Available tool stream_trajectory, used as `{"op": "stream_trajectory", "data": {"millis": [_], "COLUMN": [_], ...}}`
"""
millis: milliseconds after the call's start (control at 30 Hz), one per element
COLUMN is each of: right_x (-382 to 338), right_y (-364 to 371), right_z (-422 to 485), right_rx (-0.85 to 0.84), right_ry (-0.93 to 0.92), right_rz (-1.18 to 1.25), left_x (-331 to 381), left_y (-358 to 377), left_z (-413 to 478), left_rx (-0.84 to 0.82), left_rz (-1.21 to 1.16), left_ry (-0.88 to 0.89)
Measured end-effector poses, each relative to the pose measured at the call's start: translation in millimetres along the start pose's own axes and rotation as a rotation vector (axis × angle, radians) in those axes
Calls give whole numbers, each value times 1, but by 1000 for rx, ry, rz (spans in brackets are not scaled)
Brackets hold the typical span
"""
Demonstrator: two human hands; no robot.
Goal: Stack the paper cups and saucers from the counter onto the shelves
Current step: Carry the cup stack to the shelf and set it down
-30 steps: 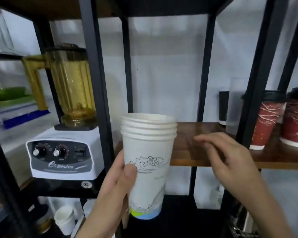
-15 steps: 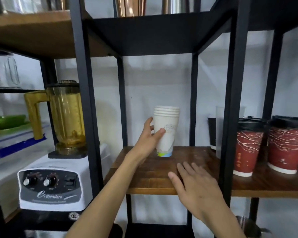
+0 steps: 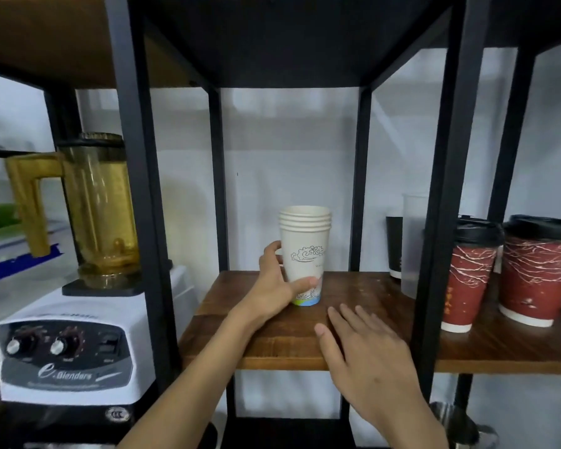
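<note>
A black metal rack with wooden boards stands against a pale wall, and the middle shelf (image 3: 353,293) crosses the centre of the frame. On it, a little left of centre, stands the nested stack of white paper cups (image 3: 305,254), upright, its long axis vertical, its base seemingly resting on the wood, though whether the weight is fully down cannot be told. The left hand (image 3: 277,286) reaches in from the lower left and wraps the stack's lower half, thumb across the front near the base, other fingers curled behind: clamped on the cups. The right hand (image 3: 366,361) lies lower right of the stack, nearer the shelf's front edge, palm down, fingers (image 3: 353,319) spread and holding nothing, just short of the cups.

The stack sits directly in the left hand's grasp, so releasing is that hand's job; it need only loosen and draw back toward the lower left without tipping the tall stack. At the right edge stand two red lidded cups (image 3: 506,270), well apart. A blender (image 3: 88,254) fills the left.
</note>
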State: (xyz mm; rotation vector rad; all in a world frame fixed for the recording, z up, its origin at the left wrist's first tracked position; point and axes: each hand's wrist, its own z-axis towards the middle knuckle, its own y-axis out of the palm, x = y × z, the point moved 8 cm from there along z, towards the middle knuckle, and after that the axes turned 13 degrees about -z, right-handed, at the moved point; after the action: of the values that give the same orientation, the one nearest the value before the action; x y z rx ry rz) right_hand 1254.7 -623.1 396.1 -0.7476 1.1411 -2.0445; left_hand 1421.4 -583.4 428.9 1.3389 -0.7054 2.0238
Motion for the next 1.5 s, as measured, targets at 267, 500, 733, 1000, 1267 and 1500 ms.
{"op": "stream_trajectory", "data": {"millis": [267, 500, 733, 1000, 1267, 1500], "right_x": [1, 1, 1, 1, 0, -1], "right_y": [1, -1, -1, -3, -5, -14], "right_z": [-4, -4, -4, -5, -6, -9], "right_rx": [-20, -19, -12, 13, 35, 92], "right_ry": [28, 30, 34, 35, 36, 69], "right_rz": [4, 18, 42, 42, 41, 26], "left_x": [-6, -5, -5, -2, -4, -7], "left_y": [9, 5, 5, 8, 8, 5], "left_z": [-4, -5, -5, -10, -11, -7], "left_rx": [-137, -79, -69, -91, -98, -69], "left_rz": [-38, 5, 33, 28, 24, 46], "left_ry": [-24, -17, -44, -55, -94, -117]}}
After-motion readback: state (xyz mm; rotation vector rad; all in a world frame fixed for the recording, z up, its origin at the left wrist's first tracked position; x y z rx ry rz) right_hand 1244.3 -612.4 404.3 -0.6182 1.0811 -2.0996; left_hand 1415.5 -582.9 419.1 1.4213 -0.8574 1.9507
